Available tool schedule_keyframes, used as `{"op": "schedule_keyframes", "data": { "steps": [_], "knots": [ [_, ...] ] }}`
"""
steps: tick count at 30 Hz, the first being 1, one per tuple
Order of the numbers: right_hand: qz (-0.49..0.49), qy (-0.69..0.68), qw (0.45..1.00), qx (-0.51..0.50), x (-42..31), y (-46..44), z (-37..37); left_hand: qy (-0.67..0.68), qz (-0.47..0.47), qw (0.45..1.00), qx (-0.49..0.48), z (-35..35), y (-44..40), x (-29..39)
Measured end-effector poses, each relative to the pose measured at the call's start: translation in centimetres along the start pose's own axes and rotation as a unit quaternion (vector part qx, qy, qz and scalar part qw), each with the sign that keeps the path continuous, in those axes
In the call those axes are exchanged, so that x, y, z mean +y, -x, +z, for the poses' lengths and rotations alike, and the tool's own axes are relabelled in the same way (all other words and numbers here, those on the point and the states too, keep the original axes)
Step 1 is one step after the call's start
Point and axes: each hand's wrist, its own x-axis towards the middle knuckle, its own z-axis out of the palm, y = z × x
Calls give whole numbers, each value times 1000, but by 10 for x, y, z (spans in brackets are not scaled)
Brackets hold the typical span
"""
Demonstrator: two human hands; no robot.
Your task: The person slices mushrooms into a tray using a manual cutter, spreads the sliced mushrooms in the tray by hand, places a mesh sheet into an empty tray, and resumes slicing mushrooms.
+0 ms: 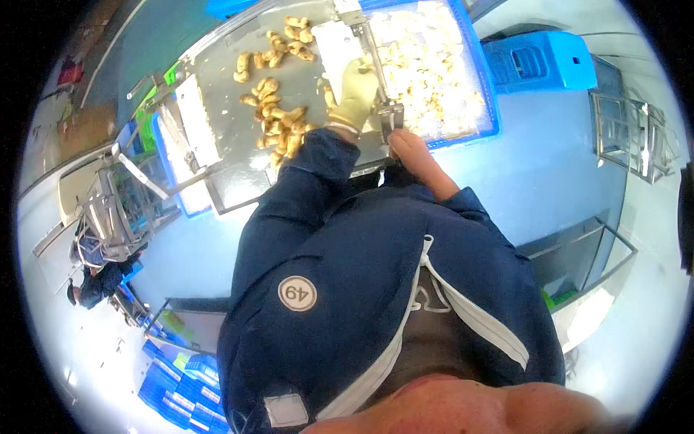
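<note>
My left hand [354, 94], in a pale yellowish glove, is closed over the white cutting board [337, 45]; whatever its fingers hold is hidden. Just to its right runs a long metal cutter blade [374, 61], hinged at the far end of the board. My bare right hand [416, 153] is wrapped around the cutter's handle [391, 123] at the near end. Knobbly tan-brown pieces [278, 116], like ginger roots or mushrooms, lie loose on the metal table [231, 119] left of my glove. Pale thin slices [430, 69] fill a mesh tray to the right.
The slices' blue-rimmed tray [494, 108] borders the cutter. A blue plastic stool [538, 61] stands beyond it. A second cutter [181, 137] with a white board sits at the table's left. Blue crates [181, 394] are stacked at lower left, and another person [101, 286] is at far left.
</note>
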Motion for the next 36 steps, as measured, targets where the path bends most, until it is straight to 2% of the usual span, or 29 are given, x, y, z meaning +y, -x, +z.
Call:
{"op": "schedule_keyframes", "data": {
  "steps": [1, 4, 5, 6, 7, 8, 10, 11, 13, 15, 16, 17, 19, 20, 23, 25, 26, 27, 29, 30, 33, 36],
  "knots": [
    [15, -10, 1000, -2, 4, -2, 1, 19, 30, 999, -28, -1, 10, 9],
    [54, -58, 997, 2, 3, -4, 3, -202, 239, 949, 17, -23, 45, 61],
    [66, -77, 995, 6, 0, -4, 2, -313, 175, 932, 54, -52, 37, 57],
    [94, -87, 992, 1, -4, -4, 0, -344, 97, 933, 37, -70, 52, 87],
    [122, -98, 988, -4, -9, -5, -1, -568, 174, 802, 68, -100, 44, 74],
    [150, -107, 983, -8, -11, -6, -2, -621, 195, 759, 29, -120, 54, 80],
    [141, -112, 984, -13, -9, -6, -3, -740, 55, 671, -15, -159, 57, 54],
    [136, -114, 984, -17, -8, -6, -3, -743, 76, 665, -14, -162, 63, 50],
    [47, -24, 998, -26, -1, -8, -1, -748, 121, 653, -14, -164, 69, 50],
    [43, -10, 999, -28, 1, -7, -4, -737, 86, 670, -13, -159, 63, 56],
    [84, -43, 995, -27, -2, -6, -3, -731, 69, 678, -13, -155, 60, 62],
    [124, -76, 989, -27, -5, -6, -4, -673, 116, 730, 21, -146, 55, 65],
    [61, -39, 997, -34, -3, -4, -3, -540, 199, 812, 91, -114, 53, 69],
    [27, -19, 999, -37, -2, -5, -2, -491, 148, 854, 86, -100, 44, 64],
    [-184, 166, 969, -12, 6, -8, -6, -320, 38, 943, 78, -54, -1, 28],
    [-207, 158, 965, 16, -6, -7, -8, -172, -25, 980, 98, -31, -8, 8],
    [-219, 153, 963, 29, -10, -8, -11, -196, -28, 976, 92, -29, -12, 2],
    [-175, 121, 977, 12, -12, -7, -14, -224, -32, 970, 88, -32, -16, -9],
    [-90, 47, 995, -22, -14, -6, -12, -255, 28, 966, 38, -44, -15, -21],
    [-69, 54, 995, -43, -13, -9, -12, -270, 61, 961, 14, -47, -15, -19],
    [21, -17, 999, -41, -17, -8, -12, -322, 107, 941, -8, -49, -9, -15],
    [171, -125, 977, 9, -71, -15, -28, -289, 86, 953, -4, -50, -14, -27]
  ]
}}
